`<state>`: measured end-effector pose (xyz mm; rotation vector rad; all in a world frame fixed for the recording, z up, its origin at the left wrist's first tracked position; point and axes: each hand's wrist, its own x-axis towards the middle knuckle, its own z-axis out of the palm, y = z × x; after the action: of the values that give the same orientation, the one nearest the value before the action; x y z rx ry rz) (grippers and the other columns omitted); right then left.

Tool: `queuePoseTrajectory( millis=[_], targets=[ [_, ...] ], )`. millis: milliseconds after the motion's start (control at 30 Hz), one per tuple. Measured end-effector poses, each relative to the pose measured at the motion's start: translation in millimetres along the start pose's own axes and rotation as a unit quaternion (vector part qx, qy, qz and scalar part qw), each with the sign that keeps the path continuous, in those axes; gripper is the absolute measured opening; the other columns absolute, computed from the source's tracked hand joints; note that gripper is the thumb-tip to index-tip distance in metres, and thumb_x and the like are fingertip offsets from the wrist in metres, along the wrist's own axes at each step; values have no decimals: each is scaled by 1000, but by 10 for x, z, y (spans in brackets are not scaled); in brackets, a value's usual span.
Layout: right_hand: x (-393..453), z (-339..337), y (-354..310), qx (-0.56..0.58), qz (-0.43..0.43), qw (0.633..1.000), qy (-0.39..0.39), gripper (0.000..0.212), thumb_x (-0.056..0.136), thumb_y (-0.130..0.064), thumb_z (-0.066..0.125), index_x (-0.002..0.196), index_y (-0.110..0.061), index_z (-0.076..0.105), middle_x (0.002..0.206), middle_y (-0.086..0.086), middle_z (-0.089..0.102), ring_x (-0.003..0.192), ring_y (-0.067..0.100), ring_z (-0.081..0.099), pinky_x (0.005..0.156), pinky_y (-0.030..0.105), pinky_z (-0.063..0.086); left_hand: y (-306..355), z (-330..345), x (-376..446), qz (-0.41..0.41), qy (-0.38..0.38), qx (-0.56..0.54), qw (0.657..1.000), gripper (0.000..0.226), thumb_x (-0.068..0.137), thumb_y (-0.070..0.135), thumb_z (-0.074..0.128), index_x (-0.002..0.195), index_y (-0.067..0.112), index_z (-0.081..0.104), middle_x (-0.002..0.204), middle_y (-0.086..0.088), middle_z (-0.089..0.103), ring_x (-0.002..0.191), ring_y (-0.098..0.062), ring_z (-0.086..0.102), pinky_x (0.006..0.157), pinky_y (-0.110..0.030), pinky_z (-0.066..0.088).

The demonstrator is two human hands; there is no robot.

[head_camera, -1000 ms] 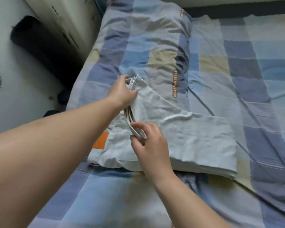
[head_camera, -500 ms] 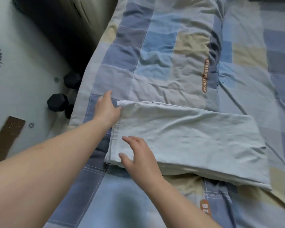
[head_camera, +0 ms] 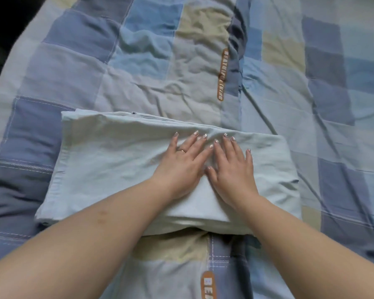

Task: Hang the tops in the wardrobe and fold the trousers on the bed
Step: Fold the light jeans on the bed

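Both hands, the left hand (head_camera: pixel 183 167) and right hand (head_camera: pixel 231 172), lie spread flat, side by side, pressing the folded pale trousers (head_camera: pixel 108 160) on the checked bed (head_camera: pixel 311 93).

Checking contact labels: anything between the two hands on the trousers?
Head view: nothing but a narrow strip of the pale trousers. The left hand and right hand lie flat side by side, nearly touching.

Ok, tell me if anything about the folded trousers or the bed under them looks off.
Nothing serious. The pale trousers lie folded flat on the checked quilt, left hand and right hand pressing them, fingers straight. The near edge bulges slightly where layers stack, and the quilt is wrinkled.
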<state>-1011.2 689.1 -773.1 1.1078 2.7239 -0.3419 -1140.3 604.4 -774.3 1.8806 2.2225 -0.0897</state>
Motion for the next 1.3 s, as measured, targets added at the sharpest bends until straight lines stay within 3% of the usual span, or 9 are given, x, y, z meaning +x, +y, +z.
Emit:
queuePoseTrajectory(
  millis=[167,433,633,800,867,1000,1067,1167,1300],
  targets=[
    [231,303,459,-33,-28,999,16,74,87,-67,18,151,-30,8,160,0,-2,147,16,-5,114,47,-8,-384,191,330,-63,0,53,997,99,69,85,9,152,31,2,161,-5,-4,148,-22,-8,116,-47,-12],
    [-1,259,964,-29,43,998,-46,78,87,-66,12,151,-24,3,159,6,-12,146,20,-14,113,51,-14,-336,74,215,-144,-1,53,988,90,82,74,12,153,19,5,161,-10,-4,148,-23,-8,115,-49,-10],
    [-510,435,715,38,-52,998,-7,66,87,-58,29,137,-21,49,148,13,40,136,29,38,107,59,23,622,214,-104,-75,-47,-37,995,85,82,67,11,150,19,27,160,-8,11,148,-24,3,116,-49,-4],
    [-679,618,1528,15,-9,998,-64,75,89,-66,25,151,-28,8,160,5,-4,147,21,-4,115,41,-9,486,294,-341,-87,-89,-15,992,97,76,77,-15,151,25,21,159,-4,3,146,-20,-6,118,-46,-8],
    [-817,643,1756,61,14,997,-52,76,90,-61,35,152,-24,10,160,5,-4,147,20,-1,116,40,-3,492,254,-372,-90,-93,-28,991,95,79,77,-8,150,23,26,159,-5,8,146,-20,-2,118,-49,-5],
    [-1062,527,1911,416,249,873,52,49,86,-30,65,130,-13,51,117,5,60,103,16,58,96,26,44,702,94,19,-74,-17,-96,993,71,86,59,34,138,12,48,152,-12,34,145,-27,22,115,-57,10],
    [-1124,533,1864,509,305,804,-37,14,88,-31,63,98,-21,64,86,-2,68,75,12,61,81,31,51,895,-12,527,-79,2,-161,984,53,91,45,51,134,13,52,146,-8,45,142,-24,30,115,-53,16],
    [-1249,628,1798,536,301,778,-131,29,89,-40,60,80,-13,61,62,-4,55,61,15,52,70,38,50,1312,-81,1308,-81,17,-194,978,43,95,35,52,135,20,51,141,-1,51,135,-19,39,114,-49,20],
    [-1273,615,1714,526,256,798,-146,28,87,-45,61,88,-17,63,73,-7,65,71,13,59,71,30,48,1655,-38,1798,-171,-2,-164,971,34,97,41,44,124,26,58,130,-1,59,127,-24,48,112,-51,16]
  ],
)
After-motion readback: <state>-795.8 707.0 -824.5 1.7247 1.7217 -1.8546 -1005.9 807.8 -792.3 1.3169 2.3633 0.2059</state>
